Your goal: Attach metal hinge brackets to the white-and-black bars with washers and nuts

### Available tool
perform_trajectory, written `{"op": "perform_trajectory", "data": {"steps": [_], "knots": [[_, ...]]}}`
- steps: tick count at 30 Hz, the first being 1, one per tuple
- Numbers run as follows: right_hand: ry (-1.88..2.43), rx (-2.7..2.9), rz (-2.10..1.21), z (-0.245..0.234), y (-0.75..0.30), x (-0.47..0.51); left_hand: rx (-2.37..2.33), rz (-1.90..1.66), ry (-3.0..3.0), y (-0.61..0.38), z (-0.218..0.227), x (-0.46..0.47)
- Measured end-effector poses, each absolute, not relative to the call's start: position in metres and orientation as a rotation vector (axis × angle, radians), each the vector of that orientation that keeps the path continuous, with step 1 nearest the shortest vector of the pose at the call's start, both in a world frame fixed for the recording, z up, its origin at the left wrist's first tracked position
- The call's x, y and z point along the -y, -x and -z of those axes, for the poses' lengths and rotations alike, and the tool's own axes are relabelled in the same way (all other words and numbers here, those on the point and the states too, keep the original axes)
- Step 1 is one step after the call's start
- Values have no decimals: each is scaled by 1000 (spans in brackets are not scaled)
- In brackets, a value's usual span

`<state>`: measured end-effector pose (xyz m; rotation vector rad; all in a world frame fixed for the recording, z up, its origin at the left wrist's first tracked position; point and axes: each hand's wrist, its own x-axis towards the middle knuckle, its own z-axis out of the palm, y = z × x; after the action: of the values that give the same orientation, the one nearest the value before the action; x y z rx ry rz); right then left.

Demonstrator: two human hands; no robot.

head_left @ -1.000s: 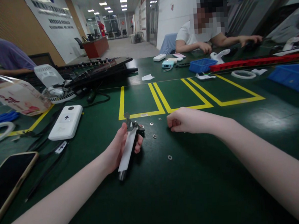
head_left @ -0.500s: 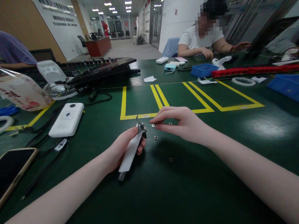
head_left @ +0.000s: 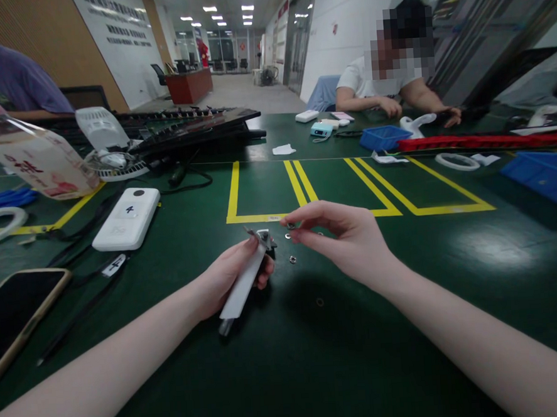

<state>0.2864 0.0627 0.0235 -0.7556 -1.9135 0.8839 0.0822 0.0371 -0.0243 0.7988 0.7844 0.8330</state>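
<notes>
My left hand (head_left: 226,274) grips a long white-and-black part (head_left: 243,281) with a small metal fitting (head_left: 261,236) at its far end, held low over the green table (head_left: 316,357). My right hand (head_left: 346,239) hovers just right of that fitting, thumb and forefinger pinched on a small metal washer (head_left: 290,226). Loose washers lie on the mat below: one (head_left: 291,258) close to the fitting, another (head_left: 319,301) nearer me.
A white power bank (head_left: 127,219), a phone (head_left: 15,312) and black cables lie at left, with a bottle (head_left: 40,161) and a small fan (head_left: 107,143) behind. Yellow tape boxes (head_left: 305,188) mark the mat. Blue bins (head_left: 540,170) and a red strip (head_left: 482,140) sit at right. Two other people sit at the far side.
My right hand went from a fist on the mat to a raised pinch, moving left toward the fitting. The left hand tilted the part slightly.
</notes>
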Motion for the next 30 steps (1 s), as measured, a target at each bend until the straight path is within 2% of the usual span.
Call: {"op": "perform_trajectory", "data": {"steps": [8, 16, 19, 23, 30], "knots": [[794, 1666, -1237, -23, -280, -64, -811, -813, -864, -80, 32, -42], [719, 1617, -1409, -22, -278, -65, -803, -800, -888, -79, 35, -42], [768, 1691, -1335, -22, -278, -64, -820, -800, -872, -79, 33, -42], [842, 1880, -1056, -22, -276, -60, -839, -780, -847, -81, 30, -41], [666, 2103, -720, -17, -269, -54, -827, -781, -935, -82, 25, -40]]}}
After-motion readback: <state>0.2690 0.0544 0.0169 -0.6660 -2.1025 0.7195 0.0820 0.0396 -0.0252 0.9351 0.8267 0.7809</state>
